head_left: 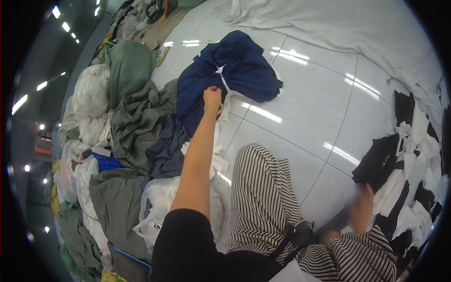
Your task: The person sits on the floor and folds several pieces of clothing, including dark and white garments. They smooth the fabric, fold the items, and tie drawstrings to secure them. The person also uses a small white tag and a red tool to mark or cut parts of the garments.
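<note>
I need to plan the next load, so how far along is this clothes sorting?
Looks done: a black-and-white pile lies apart on the right. In hand: the left hand grips a navy garment spread on the floor tiles; the right hand is blurred near the black-and-white pile, so its grip is unclear. Left: a large mixed heap of green, white and grey cloth on the left.

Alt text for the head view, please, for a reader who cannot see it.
The person's left hand grips a navy blue garment spread on the white tiled floor. The blurred right hand reaches toward a black-and-white clothing pile; green, grey and white clothes are heaped at left.
</note>
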The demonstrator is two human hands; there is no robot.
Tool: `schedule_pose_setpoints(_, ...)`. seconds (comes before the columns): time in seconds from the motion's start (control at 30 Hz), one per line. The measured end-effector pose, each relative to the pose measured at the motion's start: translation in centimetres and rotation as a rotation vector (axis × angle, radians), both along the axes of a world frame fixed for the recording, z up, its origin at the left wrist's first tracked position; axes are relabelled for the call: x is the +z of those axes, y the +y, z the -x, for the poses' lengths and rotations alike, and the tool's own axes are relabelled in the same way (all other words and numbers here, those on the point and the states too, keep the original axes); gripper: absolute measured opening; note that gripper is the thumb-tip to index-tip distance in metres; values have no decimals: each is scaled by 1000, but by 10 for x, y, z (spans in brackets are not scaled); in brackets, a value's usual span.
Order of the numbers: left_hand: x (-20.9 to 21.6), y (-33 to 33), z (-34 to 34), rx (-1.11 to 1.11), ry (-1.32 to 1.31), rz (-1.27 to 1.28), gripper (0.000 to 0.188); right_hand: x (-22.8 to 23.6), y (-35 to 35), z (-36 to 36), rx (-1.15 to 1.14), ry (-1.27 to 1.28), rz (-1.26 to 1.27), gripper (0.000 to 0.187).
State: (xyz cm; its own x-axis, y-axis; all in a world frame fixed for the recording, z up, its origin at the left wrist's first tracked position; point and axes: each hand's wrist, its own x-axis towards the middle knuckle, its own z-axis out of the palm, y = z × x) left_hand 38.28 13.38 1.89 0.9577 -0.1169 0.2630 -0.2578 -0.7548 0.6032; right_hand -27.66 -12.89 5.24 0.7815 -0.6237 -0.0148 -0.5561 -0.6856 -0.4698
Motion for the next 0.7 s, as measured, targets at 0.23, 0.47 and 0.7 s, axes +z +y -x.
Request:
schedule_pose_setpoints(0.23,-21,-93,-32,318,773,916,19,0,28,32,-146,-2,-368,40)
schedule_pose_setpoints(0.47,-73,-99,25,-14,171,210,29,0,35,34,-103,-17,-386,35)
schedule_pose_setpoints(0.7,-30,-160,175,-627,334,10,24,6,22,6,21,-25,-401,32)
